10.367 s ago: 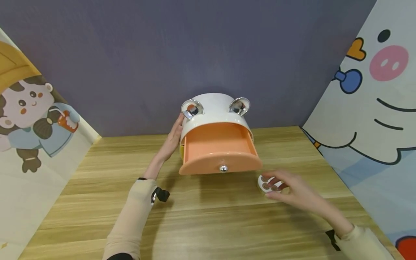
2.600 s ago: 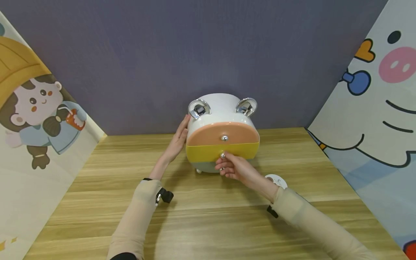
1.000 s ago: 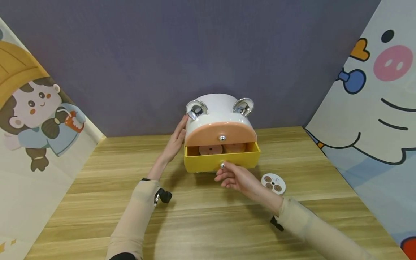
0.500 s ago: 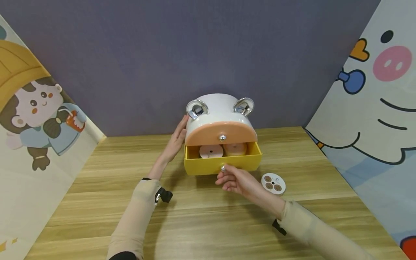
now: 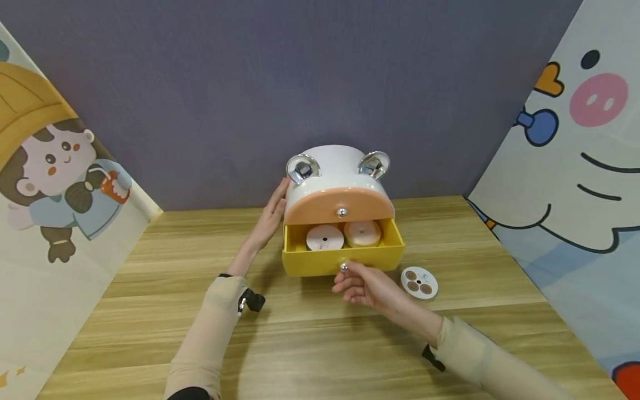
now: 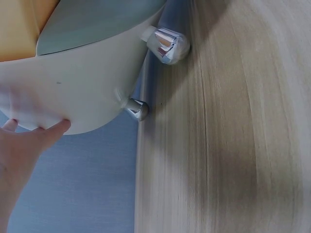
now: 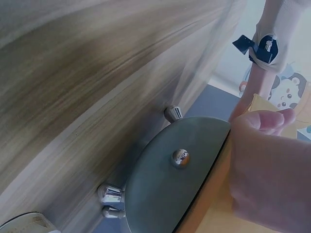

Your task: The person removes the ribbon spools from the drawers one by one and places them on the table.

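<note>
A small drawer cabinet with a white shell and two silver ears stands near the back wall. My left hand rests flat against its left side; the left wrist view shows the fingertips on the white shell. The yellow middle drawer is pulled out, and my right hand pinches its silver knob between thumb and finger. Inside lie a white round disc and a thicker yellowish round piece. Above, the orange drawer is closed.
On the wooden table, right of the cabinet, lies a white disc with brown circles. The grey-green bottom drawer is closed, over silver feet. Cartoon panels flank both sides; a dark wall stands behind.
Earlier the orange drawer was out and my right hand was at the disc on the table. The orange drawer has since closed; my right hand has drawn the yellow one toward me, uncovering its contents.
</note>
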Motion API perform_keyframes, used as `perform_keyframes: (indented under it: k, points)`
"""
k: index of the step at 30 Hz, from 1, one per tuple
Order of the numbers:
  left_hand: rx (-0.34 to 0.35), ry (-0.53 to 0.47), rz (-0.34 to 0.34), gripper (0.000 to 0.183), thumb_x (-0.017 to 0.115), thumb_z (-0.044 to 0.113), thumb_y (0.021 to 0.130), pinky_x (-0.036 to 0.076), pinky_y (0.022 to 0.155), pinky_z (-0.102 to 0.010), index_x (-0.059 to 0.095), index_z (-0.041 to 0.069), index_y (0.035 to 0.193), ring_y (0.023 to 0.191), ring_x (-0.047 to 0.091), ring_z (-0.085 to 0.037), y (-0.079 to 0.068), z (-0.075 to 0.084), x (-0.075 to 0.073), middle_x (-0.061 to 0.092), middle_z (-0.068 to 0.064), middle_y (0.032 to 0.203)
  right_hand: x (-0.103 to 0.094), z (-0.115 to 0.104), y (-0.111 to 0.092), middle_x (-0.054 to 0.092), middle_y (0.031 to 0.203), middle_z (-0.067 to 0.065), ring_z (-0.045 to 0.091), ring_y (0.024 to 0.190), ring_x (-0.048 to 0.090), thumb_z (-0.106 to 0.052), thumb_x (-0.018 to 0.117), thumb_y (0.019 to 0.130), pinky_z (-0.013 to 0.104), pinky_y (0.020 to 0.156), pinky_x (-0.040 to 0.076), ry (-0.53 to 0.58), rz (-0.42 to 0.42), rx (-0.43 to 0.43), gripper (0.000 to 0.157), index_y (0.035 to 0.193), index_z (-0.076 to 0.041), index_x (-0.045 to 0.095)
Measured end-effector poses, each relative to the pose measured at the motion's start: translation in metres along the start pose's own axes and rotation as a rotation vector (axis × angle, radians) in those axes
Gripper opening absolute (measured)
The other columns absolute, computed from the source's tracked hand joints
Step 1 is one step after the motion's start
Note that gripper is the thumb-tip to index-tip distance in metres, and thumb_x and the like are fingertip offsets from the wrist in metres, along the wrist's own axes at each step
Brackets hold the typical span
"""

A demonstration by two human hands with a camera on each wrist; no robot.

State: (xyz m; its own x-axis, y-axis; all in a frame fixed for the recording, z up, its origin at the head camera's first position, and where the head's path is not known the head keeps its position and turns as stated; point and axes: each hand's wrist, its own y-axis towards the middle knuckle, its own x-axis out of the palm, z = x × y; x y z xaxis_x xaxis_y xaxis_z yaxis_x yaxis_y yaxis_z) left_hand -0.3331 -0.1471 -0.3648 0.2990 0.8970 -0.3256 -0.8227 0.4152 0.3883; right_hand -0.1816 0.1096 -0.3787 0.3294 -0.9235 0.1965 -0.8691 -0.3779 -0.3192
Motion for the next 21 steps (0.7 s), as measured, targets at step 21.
perform_keyframes:
  k: [21]
  points:
    - [0.012,0.002,0.013,0.057,0.03,0.039,0.109,0.006,0.124,-0.062,0.018,0.018,0.16,0.157,0.001,-0.03,0.004,-0.019,0.0,0.002,-0.01,0.169,0.005,0.006,-0.016,0.074,0.085,-0.006,0.004,0.069,0.063,-0.041,0.047,0.104,0.018,0.069,0.055,0.01,-0.025,0.002,0.037,0.096,-0.011,0.066]
